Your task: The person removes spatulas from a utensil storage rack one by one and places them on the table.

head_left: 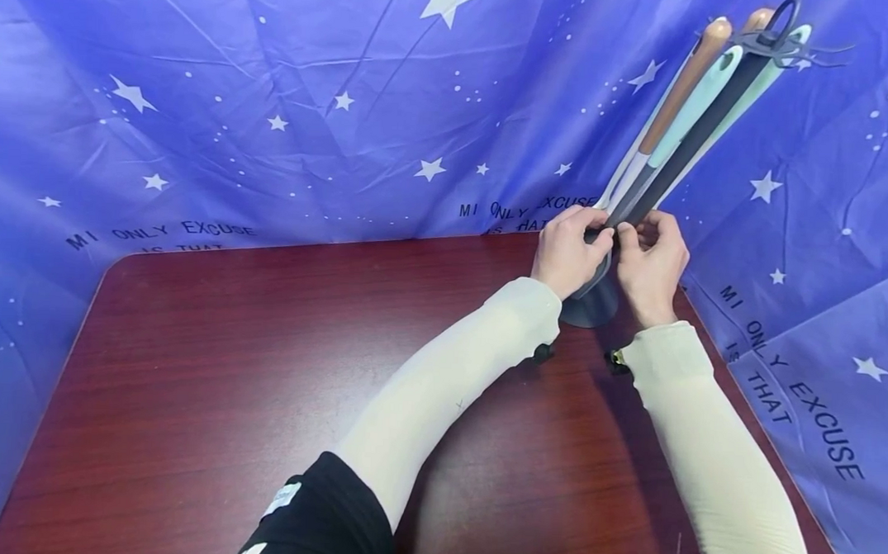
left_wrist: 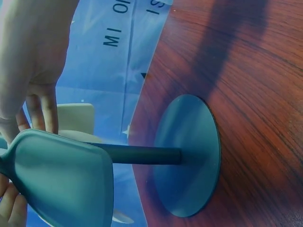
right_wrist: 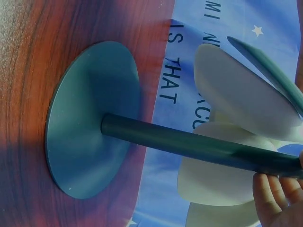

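A dark utensil stand [head_left: 590, 306] rises from the table's back right, leaning in the head view, with several utensils hanging around its pole [right_wrist: 189, 143]. My left hand [head_left: 570, 249] is at the pole's left, thumb and fingers pinching the neck of a dark spatula [left_wrist: 61, 179] with a turquoise handle [head_left: 693, 106]. On the other side, my right hand [head_left: 653, 261] curls its fingers [right_wrist: 272, 194] round the pole. Pale utensil heads [right_wrist: 241, 90] hang behind. The exact contact of the fingertips is partly hidden.
The dark red table [head_left: 261, 385] extends to the left and front. A blue curtain [head_left: 274, 71] with stars and lettering stands behind and at the right. Brown handles [head_left: 686, 89] and a wire ring [head_left: 782, 35] are at the stand's top.
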`<state>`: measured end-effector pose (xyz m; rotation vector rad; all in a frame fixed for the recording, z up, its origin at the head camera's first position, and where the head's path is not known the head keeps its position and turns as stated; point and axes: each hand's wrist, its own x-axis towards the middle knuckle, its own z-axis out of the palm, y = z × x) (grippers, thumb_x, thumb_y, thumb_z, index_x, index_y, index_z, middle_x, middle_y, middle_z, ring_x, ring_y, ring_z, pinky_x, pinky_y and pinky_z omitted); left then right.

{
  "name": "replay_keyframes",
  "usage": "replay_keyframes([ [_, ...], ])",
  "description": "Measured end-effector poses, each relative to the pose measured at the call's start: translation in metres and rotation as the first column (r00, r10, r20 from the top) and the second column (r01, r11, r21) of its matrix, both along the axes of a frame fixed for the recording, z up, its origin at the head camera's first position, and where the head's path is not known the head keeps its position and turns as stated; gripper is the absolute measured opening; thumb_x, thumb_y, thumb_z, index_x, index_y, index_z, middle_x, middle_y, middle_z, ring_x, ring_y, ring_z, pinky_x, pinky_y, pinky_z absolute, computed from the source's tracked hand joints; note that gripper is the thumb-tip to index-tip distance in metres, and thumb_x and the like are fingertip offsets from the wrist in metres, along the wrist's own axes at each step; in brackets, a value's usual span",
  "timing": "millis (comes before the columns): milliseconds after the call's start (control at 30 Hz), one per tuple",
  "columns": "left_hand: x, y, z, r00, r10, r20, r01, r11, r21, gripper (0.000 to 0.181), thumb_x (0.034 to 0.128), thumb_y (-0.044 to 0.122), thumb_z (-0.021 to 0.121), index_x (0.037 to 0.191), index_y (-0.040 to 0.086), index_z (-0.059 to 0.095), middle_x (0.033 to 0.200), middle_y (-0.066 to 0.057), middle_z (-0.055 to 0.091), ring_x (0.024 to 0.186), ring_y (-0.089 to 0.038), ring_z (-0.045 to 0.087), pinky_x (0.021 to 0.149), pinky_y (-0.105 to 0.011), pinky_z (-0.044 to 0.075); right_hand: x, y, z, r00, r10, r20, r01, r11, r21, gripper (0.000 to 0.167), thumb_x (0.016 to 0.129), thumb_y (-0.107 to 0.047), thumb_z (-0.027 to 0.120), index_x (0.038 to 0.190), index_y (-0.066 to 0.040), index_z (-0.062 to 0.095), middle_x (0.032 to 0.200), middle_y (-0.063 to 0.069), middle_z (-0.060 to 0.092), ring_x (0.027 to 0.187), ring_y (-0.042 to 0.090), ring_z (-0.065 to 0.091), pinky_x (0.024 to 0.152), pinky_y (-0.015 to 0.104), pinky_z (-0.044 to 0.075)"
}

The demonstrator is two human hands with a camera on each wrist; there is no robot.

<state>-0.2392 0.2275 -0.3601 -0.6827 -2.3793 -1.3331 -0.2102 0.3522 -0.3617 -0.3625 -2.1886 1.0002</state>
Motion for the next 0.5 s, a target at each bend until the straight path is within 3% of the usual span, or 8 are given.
replay_keyframes([
  [500, 0.006, -0.011, 0.001, 1.000, -0.018, -0.016, 0.018, 1.000, -0.001, 0.022, 0.0886, 0.025, 0.067, 0.108, 0.015, 0.070, 0.101, 0.007, 0.067, 0.095, -0.005, 0.061, 0.085, -0.007, 0.041, 0.005, -0.006, -0.001, 1.000, 0.020, 0.008, -0.020, 1.000, 0.019, 0.027, 0.090, -0.020, 0.063, 0.109, 0.000, 0.062, 0.091, 0.004, 0.063, 0.075, -0.002, 0.055, 0.071, 0.012, 0.044],
])
